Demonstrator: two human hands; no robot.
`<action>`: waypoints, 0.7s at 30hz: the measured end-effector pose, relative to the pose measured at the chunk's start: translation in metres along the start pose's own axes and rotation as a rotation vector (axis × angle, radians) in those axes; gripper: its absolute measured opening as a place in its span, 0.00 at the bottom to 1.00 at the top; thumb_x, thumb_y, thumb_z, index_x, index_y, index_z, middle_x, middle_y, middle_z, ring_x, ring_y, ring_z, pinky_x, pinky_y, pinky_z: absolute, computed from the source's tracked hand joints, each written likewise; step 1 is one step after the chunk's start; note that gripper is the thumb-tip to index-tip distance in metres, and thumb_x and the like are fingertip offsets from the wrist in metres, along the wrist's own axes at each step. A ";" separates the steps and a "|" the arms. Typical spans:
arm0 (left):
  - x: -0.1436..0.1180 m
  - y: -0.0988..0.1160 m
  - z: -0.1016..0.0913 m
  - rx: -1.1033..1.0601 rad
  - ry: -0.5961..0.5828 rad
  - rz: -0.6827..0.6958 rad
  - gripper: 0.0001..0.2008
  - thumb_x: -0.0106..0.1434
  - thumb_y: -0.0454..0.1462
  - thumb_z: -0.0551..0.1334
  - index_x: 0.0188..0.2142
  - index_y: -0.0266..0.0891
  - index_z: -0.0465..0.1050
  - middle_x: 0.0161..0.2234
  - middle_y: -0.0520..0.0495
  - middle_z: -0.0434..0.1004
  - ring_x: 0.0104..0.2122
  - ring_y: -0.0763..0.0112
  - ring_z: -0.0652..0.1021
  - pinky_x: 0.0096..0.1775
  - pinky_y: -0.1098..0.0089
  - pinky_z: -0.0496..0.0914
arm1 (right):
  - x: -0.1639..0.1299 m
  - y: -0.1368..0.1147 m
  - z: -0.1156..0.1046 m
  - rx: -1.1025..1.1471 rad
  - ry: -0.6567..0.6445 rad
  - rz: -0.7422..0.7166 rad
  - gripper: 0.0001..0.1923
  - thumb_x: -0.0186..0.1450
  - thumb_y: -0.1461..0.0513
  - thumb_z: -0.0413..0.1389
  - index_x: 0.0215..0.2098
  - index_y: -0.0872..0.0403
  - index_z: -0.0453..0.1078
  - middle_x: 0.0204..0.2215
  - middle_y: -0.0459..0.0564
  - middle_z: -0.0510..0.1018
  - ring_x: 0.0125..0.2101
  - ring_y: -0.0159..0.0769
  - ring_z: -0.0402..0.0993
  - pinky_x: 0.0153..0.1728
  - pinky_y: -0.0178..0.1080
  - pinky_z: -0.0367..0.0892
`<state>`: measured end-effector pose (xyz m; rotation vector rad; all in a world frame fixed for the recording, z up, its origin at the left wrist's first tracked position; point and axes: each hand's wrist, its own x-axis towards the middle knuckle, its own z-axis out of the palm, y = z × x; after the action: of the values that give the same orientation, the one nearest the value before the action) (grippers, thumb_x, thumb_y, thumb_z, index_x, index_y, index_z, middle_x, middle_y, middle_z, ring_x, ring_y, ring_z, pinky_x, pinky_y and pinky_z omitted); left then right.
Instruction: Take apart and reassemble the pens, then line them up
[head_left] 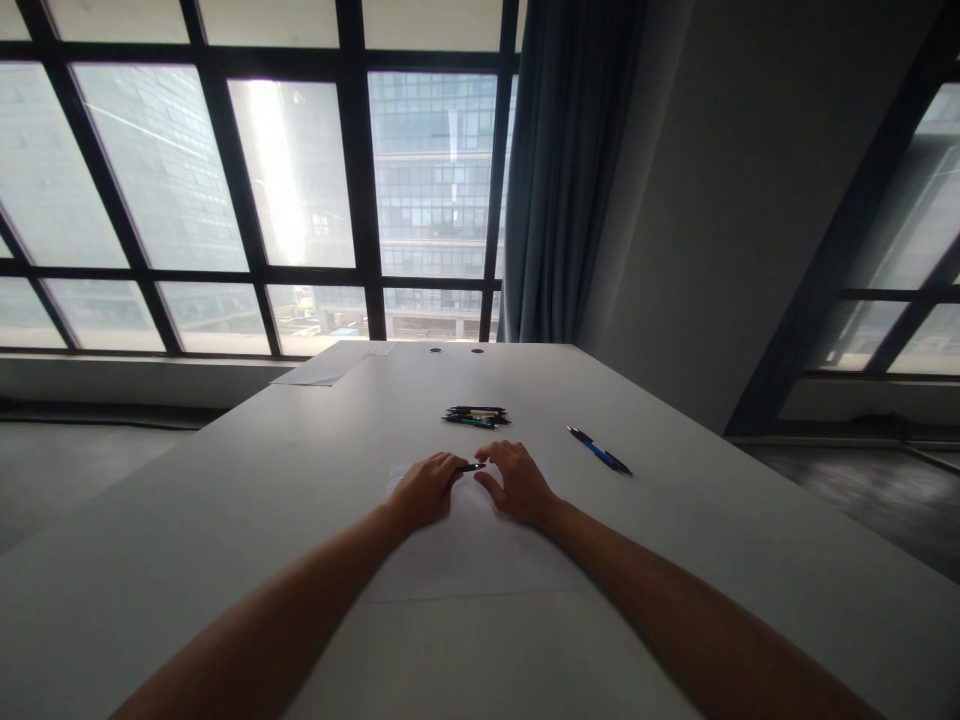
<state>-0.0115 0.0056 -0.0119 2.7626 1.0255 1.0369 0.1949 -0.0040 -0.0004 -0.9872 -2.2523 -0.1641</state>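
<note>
A dark pen (471, 467) points rightward out of my left hand (426, 490), whose fingers are closed around its other end. Just to the right, my right hand (519, 482) is curved with thumb and fingers apart near the pen's silvery tip; it does not appear to grip it. Both hands rest over a white sheet of paper (472, 560) on the table. Beyond them lies a small pile of pens (476, 416), dark ones with a green one in front. Off to the right are blue-and-black pens (600, 452) lying side by side at a slant.
The white table (225, 560) stretches away toward large dark-framed windows. More paper sheets (326, 365) lie at its far left edge. Two dark round table fittings (477, 351) sit at the far end. A blue curtain (559, 180) hangs behind, beside a grey column.
</note>
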 end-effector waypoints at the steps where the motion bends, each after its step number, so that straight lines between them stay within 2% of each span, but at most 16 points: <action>1: 0.000 0.000 0.000 0.002 -0.004 0.006 0.11 0.67 0.33 0.53 0.46 0.39 0.70 0.40 0.44 0.77 0.40 0.67 0.77 0.42 0.67 0.72 | 0.000 0.000 0.000 -0.010 -0.005 -0.006 0.07 0.69 0.61 0.50 0.39 0.55 0.68 0.36 0.52 0.76 0.38 0.39 0.68 0.41 0.41 0.57; 4: 0.000 0.000 -0.001 0.016 -0.011 0.012 0.12 0.67 0.33 0.52 0.47 0.39 0.69 0.40 0.44 0.77 0.40 0.67 0.76 0.43 0.67 0.72 | 0.000 0.001 0.000 -0.035 -0.009 -0.011 0.11 0.71 0.61 0.46 0.37 0.55 0.69 0.34 0.52 0.76 0.37 0.38 0.68 0.41 0.41 0.56; 12: 0.000 0.004 -0.003 0.023 -0.030 -0.001 0.12 0.67 0.33 0.52 0.46 0.37 0.70 0.40 0.43 0.77 0.40 0.66 0.76 0.42 0.66 0.72 | 0.001 -0.001 -0.002 -0.044 0.014 -0.016 0.09 0.70 0.61 0.49 0.35 0.56 0.68 0.32 0.52 0.75 0.35 0.38 0.68 0.41 0.41 0.56; 21: 0.001 0.004 -0.003 0.033 -0.026 0.002 0.12 0.67 0.33 0.52 0.46 0.38 0.70 0.39 0.44 0.77 0.39 0.66 0.77 0.42 0.67 0.72 | 0.002 -0.002 -0.004 -0.082 -0.034 -0.044 0.08 0.69 0.62 0.49 0.36 0.56 0.69 0.33 0.52 0.75 0.35 0.38 0.67 0.41 0.41 0.54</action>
<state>-0.0104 0.0019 -0.0078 2.7956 1.0470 0.9903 0.1942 -0.0060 0.0037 -0.9907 -2.3156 -0.2630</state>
